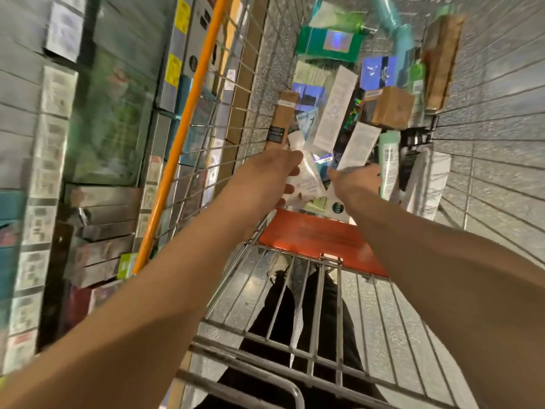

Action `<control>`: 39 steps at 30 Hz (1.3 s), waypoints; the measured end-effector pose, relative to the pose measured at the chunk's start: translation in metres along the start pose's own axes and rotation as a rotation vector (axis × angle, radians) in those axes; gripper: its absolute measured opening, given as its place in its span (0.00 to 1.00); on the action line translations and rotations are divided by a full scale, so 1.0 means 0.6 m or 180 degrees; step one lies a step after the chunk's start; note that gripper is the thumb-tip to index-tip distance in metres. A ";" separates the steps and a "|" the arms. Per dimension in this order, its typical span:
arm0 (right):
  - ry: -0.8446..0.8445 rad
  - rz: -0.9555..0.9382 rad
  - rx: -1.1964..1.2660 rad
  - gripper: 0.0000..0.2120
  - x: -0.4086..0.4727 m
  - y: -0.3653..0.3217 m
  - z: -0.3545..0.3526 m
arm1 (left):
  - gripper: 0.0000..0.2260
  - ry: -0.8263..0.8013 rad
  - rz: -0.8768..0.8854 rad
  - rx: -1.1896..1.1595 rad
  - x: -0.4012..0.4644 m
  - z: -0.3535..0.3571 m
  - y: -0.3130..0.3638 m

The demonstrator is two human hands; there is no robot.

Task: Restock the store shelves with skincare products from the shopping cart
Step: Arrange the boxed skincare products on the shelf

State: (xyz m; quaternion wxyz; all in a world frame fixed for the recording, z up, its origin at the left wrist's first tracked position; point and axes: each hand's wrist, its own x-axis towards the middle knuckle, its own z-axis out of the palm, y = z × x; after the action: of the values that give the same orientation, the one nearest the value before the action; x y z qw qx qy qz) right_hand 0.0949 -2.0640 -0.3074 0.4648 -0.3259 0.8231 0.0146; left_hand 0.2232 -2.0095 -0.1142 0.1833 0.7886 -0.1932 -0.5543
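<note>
Both my arms reach down into the wire shopping cart (236,119). My left hand (274,175) grips a white tube (306,169) among the products. Beside it, my right hand (358,181) holds a tall white box (358,144) with small print. Around them lie several skincare items: a long white box (334,107), a brown carton (281,119), a pale green tube (389,163), a brown cube box (389,106) and a green box (330,39) at the far end. The picture is motion-blurred.
Store shelves (97,208) full of boxed products with price labels run along the left, close to the cart's orange rail (182,122). An orange child-seat flap (321,240) lies at the near end of the cart. A tiled floor shows on the right.
</note>
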 end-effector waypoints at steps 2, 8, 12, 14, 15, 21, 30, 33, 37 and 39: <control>-0.0094 -0.0100 0.0050 0.39 0.006 0.003 -0.005 | 0.08 0.0007 0.0142 0.0064 -0.005 -0.003 0.001; -0.0641 -0.0216 0.0827 0.10 -0.042 0.012 -0.046 | 0.11 -0.0141 0.0453 0.0169 -0.038 -0.009 0.010; -0.1110 -0.0156 0.1569 0.12 -0.096 0.014 -0.082 | 0.04 -0.0341 0.0544 -0.0021 -0.064 -0.014 0.032; -0.1251 -0.0314 0.1730 0.13 -0.127 0.012 -0.103 | 0.05 -0.0403 0.0574 -0.0133 -0.076 -0.017 0.047; -0.1300 -0.0399 0.1772 0.14 -0.143 0.011 -0.113 | 0.05 -0.0422 0.0584 -0.0189 -0.082 -0.018 0.054; -0.1555 -0.0899 0.1944 0.16 -0.255 0.001 -0.181 | 0.12 -0.0245 0.0785 -0.0204 -0.134 -0.051 0.078; -0.1715 -0.1873 0.2172 0.17 -0.455 -0.029 -0.294 | 0.13 -0.0429 0.1324 0.0033 -0.250 -0.110 0.109; -0.1707 -0.2171 0.2244 0.17 -0.512 -0.033 -0.323 | 0.11 -0.0547 0.1601 -0.0112 -0.301 -0.122 0.121; -0.1626 -0.2514 0.2241 0.17 -0.569 -0.033 -0.349 | 0.11 -0.0658 0.1960 -0.0219 -0.350 -0.143 0.136; -0.1638 -0.2659 0.2228 0.19 -0.594 -0.035 -0.358 | 0.12 -0.0729 0.2134 -0.0216 -0.372 -0.156 0.142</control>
State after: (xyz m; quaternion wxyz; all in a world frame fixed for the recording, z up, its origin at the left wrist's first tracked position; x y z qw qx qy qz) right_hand 0.0709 -1.9646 0.0963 0.6951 -0.4354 0.4425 -0.3627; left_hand 0.2334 -1.9619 0.1379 0.3582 0.6075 -0.4420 -0.5543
